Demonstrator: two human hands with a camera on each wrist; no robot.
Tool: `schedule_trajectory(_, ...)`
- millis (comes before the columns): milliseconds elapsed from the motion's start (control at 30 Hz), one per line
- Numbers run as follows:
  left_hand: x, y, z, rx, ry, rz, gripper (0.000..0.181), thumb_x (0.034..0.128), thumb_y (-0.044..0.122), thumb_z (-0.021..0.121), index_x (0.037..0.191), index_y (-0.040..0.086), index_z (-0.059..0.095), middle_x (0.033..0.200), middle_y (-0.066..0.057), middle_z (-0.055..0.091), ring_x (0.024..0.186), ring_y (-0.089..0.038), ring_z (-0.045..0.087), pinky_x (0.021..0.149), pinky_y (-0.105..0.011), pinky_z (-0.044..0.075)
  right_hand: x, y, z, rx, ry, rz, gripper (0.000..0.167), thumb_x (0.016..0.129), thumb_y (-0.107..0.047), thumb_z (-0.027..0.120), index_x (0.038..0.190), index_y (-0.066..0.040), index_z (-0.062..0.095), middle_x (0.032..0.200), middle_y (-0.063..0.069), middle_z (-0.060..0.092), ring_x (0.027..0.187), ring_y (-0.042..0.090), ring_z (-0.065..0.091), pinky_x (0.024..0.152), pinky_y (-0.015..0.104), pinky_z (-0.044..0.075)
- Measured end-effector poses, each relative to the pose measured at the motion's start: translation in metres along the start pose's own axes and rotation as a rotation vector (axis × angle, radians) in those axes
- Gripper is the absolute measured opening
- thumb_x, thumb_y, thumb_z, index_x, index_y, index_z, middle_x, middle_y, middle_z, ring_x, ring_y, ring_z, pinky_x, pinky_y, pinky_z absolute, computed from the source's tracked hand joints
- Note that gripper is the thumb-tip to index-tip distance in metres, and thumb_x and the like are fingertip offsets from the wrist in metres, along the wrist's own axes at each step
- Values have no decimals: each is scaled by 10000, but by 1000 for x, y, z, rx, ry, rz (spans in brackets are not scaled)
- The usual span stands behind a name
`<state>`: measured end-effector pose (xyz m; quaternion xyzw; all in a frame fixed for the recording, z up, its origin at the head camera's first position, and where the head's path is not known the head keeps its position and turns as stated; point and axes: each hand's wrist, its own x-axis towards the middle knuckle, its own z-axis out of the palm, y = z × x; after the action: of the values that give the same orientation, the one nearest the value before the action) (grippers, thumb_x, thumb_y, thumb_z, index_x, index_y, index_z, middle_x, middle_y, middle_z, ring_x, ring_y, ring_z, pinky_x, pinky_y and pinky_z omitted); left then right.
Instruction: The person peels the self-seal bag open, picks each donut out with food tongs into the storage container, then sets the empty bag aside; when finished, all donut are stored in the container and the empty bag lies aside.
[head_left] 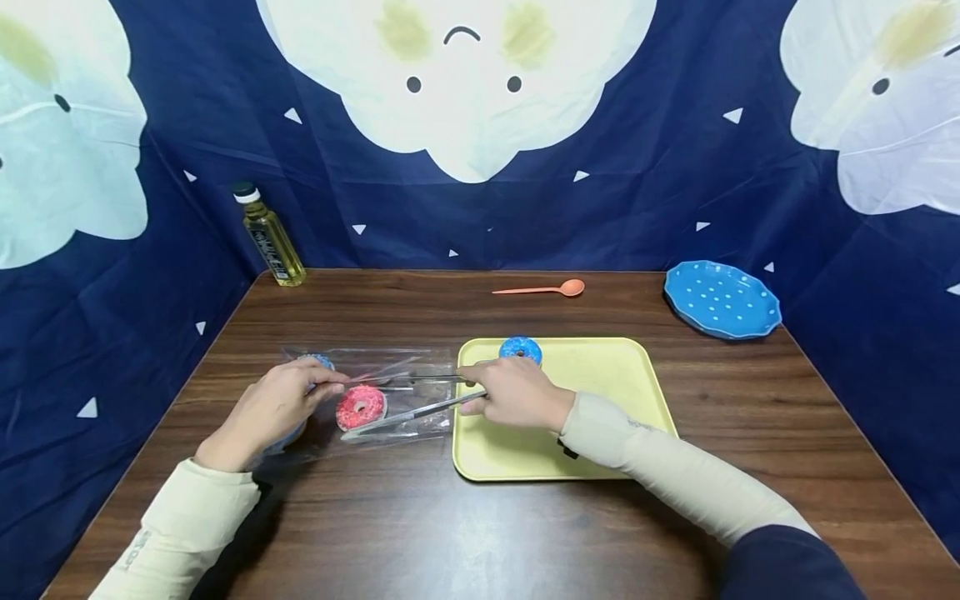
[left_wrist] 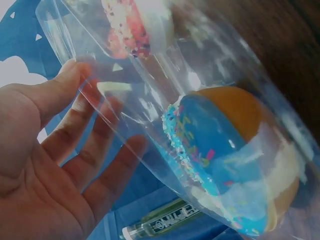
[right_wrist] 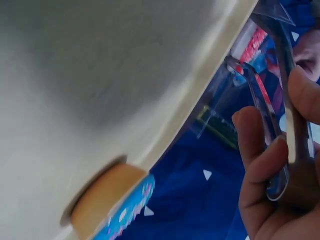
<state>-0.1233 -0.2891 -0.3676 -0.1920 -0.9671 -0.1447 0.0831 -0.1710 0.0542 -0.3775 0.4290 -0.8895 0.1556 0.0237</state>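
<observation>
My left hand (head_left: 273, 407) pinches the edge of a clear plastic bag (head_left: 427, 362) between thumb and fingers. Inside the bag lie a pink-iced doughnut (head_left: 360, 407) and, by my left hand, a blue-iced doughnut (left_wrist: 215, 145) with sprinkles. My right hand (head_left: 517, 390) grips metal tongs (head_left: 427, 410), whose spread arms reach left into the bag. Seen from above, the pink doughnut sits between the tong ends; whether they touch it I cannot tell. Another blue-iced doughnut (head_left: 521, 350) rests on the yellow tray (head_left: 600, 367), beneath and beyond my right hand.
At the back left stands an oil bottle (head_left: 273, 242). An orange spoon (head_left: 551, 288) lies near the back edge of the wooden table (head_left: 480, 533). Blue dotted plates (head_left: 723, 300) sit at the back right. A dark blue cloth (head_left: 480, 225) hangs behind the table.
</observation>
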Motion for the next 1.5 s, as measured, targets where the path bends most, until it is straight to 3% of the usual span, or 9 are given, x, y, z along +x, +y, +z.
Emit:
schedule_trajectory(133,1,1,-2,-4,-3,-9,155,961,177,702,1074,125,794,989,-29,702,867,-236,683,678,-455,539,4,-3,4,-10,6,-13,501,910,-396,748,1306,-99,672,1099,7,729,808,165,705,536,344,522)
schedule_trajectory(333,-1,1,-2,-3,-9,-7,148,958,166,705,1063,108,792,985,-43,702,875,-253,685,690,-463,541,-1,-1,0,-29,47,-23,380,909,-389,747,1181,-126,702,932,-43,707,657,134,631,501,326,468)
schedule_trajectory(433,-2,0,-2,-2,-2,0,147,957,153,704,1063,103,793,981,-45,704,877,-254,684,693,-456,538,-8,2,-5,-29,61,-2,348,907,-380,754,1157,-141,708,885,-81,689,661,119,613,511,327,459)
schedule_trajectory(667,-1,-1,-2,-13,-2,4,148,962,153,696,1060,93,789,1003,-55,713,910,-270,691,711,-471,549,-30,13,-16,-19,93,74,394,899,-352,771,1233,-151,713,988,-37,737,754,164,676,518,345,483)
schedule_trajectory(967,-2,-2,-1,-19,5,5,147,960,163,701,1057,101,792,1021,-56,715,926,-280,693,725,-487,551,-61,28,-27,6,148,158,472,889,-325,786,1279,-74,697,1025,55,752,688,164,670,566,387,515)
schedule_trajectory(1200,-2,-1,0,-23,4,12,152,961,156,699,1061,83,788,1010,-48,713,910,-269,695,718,-471,555,-80,38,-30,9,186,202,454,874,-318,802,1265,-105,710,954,0,753,807,190,711,630,416,535)
schedule_trajectory(1500,-2,-2,0,-30,-16,-14,167,971,182,687,1086,110,785,1031,-49,709,924,-273,688,730,-492,547,-107,48,-40,15,234,284,401,869,-313,806,1226,-145,732,879,-75,717,708,97,605,584,364,466)
